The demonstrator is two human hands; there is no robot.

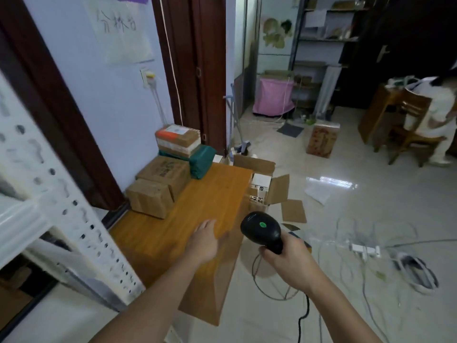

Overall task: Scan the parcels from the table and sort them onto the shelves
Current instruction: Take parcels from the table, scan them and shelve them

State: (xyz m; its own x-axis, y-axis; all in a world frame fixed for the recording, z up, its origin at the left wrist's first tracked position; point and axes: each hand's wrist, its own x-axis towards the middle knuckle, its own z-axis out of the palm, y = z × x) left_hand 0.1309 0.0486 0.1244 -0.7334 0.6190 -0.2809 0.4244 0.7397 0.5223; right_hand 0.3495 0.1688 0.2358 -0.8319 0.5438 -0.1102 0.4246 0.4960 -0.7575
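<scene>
The right hand (288,259) grips the scanner (262,230) by its handle, just off the table's (217,194) near right edge, head aimed up and away toward the parcels. The left hand (206,240) hovers flat and empty over the table, fingers straight. The boxes (158,186) sit stacked at the table's far left corner against the wall, with a green bag (201,162) beside them. The boxes look stiff and light; take the nearest by its two short sides. Its long axis runs roughly along the table's far-left edge. The bag looks soft.
</scene>
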